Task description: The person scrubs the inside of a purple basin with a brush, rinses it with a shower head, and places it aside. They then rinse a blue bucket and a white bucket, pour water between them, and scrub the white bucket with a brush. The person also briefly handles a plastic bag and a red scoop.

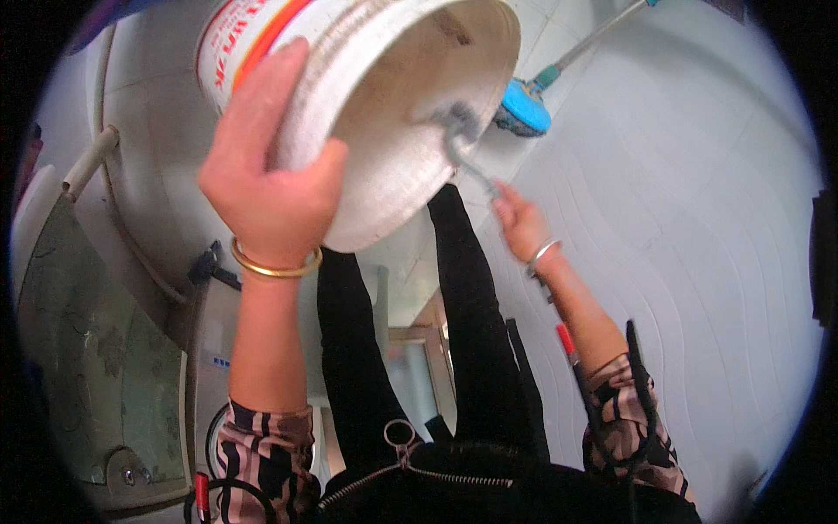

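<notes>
My left hand (268, 177) grips the rim of a white plastic bucket (386, 177) and holds it tilted, with its mouth facing down and to the right. Red and orange print with lettering covers its outer side. Between the fingers of my right hand (522, 219) is the thin handle of a scrubbing brush (473, 170). Its dark head, blurred, is against the inner wall of the bucket near the rim. Brownish stains mark the inside. The bucket's base is partly cut off by the picture's top edge.
A blue long-handled floor brush (524, 110) rests beyond the bucket, near the wavy-patterned wall (655, 229) on my right. To my left are a greenish glass panel (105, 340) and a pale pipe (91, 160). Dark-trousered legs (468, 281) show below the bucket.
</notes>
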`<move>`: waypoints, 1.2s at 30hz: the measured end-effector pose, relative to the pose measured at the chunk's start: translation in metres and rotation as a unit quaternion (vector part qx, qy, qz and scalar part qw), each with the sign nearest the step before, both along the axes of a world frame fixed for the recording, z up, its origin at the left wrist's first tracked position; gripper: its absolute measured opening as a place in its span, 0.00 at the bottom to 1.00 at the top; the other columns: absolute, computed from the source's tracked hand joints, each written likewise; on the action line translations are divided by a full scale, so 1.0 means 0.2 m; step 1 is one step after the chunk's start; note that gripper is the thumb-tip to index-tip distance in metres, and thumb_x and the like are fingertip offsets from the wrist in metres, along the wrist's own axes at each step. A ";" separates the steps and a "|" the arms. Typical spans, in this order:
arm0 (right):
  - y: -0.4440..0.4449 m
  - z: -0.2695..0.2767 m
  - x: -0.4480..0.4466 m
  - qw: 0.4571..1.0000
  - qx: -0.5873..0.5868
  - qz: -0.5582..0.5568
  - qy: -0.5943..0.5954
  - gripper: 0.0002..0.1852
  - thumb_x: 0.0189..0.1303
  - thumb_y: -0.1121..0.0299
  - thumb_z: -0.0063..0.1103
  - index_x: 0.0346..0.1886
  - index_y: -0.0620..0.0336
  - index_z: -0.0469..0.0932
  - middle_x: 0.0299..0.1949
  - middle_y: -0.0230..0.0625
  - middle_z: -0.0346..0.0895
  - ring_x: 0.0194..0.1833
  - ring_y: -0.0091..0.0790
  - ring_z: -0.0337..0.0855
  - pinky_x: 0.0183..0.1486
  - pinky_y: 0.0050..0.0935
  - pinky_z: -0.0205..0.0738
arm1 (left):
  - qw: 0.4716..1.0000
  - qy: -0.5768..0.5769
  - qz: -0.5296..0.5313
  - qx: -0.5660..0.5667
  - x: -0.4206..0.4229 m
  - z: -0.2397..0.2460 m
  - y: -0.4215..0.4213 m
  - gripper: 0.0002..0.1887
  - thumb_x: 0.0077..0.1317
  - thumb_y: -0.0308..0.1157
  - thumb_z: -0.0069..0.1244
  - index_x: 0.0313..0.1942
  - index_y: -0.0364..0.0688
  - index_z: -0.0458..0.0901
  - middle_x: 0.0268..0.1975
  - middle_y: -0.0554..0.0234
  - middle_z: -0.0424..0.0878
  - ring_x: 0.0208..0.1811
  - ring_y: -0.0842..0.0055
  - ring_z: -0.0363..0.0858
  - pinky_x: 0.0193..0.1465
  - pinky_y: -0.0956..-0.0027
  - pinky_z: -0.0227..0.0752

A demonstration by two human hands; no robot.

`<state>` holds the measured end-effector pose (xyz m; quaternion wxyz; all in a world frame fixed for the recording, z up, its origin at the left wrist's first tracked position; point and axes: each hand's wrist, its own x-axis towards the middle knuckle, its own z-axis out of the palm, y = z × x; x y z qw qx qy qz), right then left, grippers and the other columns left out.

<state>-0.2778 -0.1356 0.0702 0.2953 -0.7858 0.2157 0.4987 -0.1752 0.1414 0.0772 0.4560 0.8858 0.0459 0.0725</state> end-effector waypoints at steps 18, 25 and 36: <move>-0.01 0.16 -0.18 0.988 0.054 -0.047 0.134 0.18 0.69 0.55 0.40 0.36 0.59 0.74 0.15 0.26 0.66 0.17 0.23 0.66 0.19 0.28 0.64 | 0.999 0.017 -0.039 -0.003 0.06 0.00 -0.01 0.27 0.39 0.20 0.50 0.46 0.41 0.82 0.45 0.57 0.83 0.48 0.68 0.81 0.55 0.68 0.70; -0.02 0.14 -0.25 0.981 0.172 -0.043 0.081 0.15 0.69 0.60 0.42 0.38 0.60 0.75 0.22 0.35 0.69 0.25 0.32 0.70 0.29 0.32 0.67 | 0.997 0.013 -0.056 0.042 0.05 0.02 -0.03 0.26 0.39 0.22 0.50 0.45 0.43 0.82 0.45 0.57 0.83 0.47 0.66 0.81 0.54 0.68 0.71; 0.10 0.12 0.00 0.976 0.099 0.007 0.194 0.15 0.66 0.62 0.43 0.35 0.66 0.71 0.32 0.55 0.76 0.35 0.55 0.76 0.38 0.43 0.71 | 0.996 0.061 -0.067 -0.013 0.09 0.00 0.00 0.30 0.43 0.16 0.45 0.52 0.35 0.78 0.51 0.59 0.80 0.53 0.76 0.76 0.60 0.73 0.63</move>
